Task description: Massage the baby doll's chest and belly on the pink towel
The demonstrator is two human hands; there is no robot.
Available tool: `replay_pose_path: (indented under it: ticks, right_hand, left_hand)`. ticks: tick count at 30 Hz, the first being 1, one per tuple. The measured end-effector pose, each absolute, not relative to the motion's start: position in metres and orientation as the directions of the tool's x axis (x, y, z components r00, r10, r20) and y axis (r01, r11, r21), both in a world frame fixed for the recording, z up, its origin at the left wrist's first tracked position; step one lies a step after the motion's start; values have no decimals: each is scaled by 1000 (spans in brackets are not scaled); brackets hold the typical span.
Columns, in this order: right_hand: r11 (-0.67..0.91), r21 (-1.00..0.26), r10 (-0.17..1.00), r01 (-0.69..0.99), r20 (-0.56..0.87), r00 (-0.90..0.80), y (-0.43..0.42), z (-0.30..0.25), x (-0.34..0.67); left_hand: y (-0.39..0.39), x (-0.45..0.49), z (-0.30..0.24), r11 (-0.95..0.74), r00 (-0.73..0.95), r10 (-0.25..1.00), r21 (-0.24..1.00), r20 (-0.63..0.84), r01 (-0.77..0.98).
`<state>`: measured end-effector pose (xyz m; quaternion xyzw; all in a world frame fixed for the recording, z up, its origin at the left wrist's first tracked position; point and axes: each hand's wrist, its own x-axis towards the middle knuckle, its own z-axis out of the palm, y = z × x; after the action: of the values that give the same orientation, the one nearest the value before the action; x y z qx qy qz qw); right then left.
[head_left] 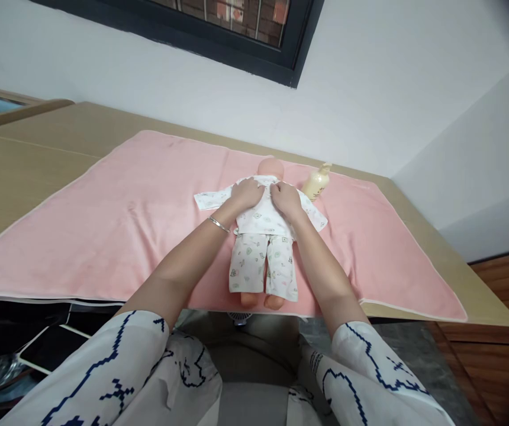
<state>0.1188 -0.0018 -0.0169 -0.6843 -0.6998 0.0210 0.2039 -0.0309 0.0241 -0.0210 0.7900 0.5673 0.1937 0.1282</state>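
Note:
A baby doll [271,168] lies on a pink cloth [183,171], its smooth head toward the wall and its feet toward me. It wears a white printed shirt [263,220] and loose printed trousers [248,266]. My left hand [248,193] is closed on the shirt near the left shoulder, fingers curled inward. Opposite it, my right hand [286,200] is closed on the shirt near the right shoulder. A narrow gap separates the two hands. The fingertips are partly hidden, and the fabric between them is hard to see. Both shirt sleeves spread out sideways.
A pale yellow pump bottle [315,183] stands on the cloth, right of the doll's head. Beneath the cloth is a wooden table [36,142], with a white wall and a dark window frame [292,65] behind. A wooden-edged tray [23,111] sits far left.

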Motion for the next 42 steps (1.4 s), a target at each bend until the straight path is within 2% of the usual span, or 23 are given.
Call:
replay_pose_path:
  ticks: [8, 14, 17, 20, 23, 27, 31, 37, 42]
  right_hand:
    - [41, -331, 971, 943, 237, 41, -14, -7, 104]
    - [77, -423, 973, 903, 228, 24, -5, -10, 122]
    - [106, -445, 974, 889, 227, -3, 4, -17, 134]
    - [134, -403, 967, 906, 255, -29, 10, -24, 138]
    - [113, -348, 963, 930, 270, -16, 8, -23, 133]
    - [-7, -307, 979, 952, 191, 69, -4, -10, 118]
    - [14, -270, 983, 963, 180, 36, -11, -1, 111]
    - [37, -371, 976, 928, 212, 46, 5, -17, 124]
    - [63, -382, 972, 922, 234, 31, 16, -29, 130]
  left_hand:
    - [27, -30, -27, -316, 279, 949, 456, 150, 832]
    - [11, -17, -13, -394, 353, 918, 305, 183, 867]
    - [5, -13, -10, -382, 354, 924, 280, 148, 881]
    - [-1, -13, -8, -359, 334, 933, 295, 133, 886]
    - [1, -15, -11, -359, 314, 932, 338, 181, 870]
    - [18, -19, -22, -371, 304, 927, 412, 221, 833]
    - [35, -21, -31, -381, 310, 924, 445, 226, 811]
    - [33, -14, -39, -356, 257, 928, 441, 269, 824]
    - [29, -11, -40, -326, 229, 939, 452, 256, 830]
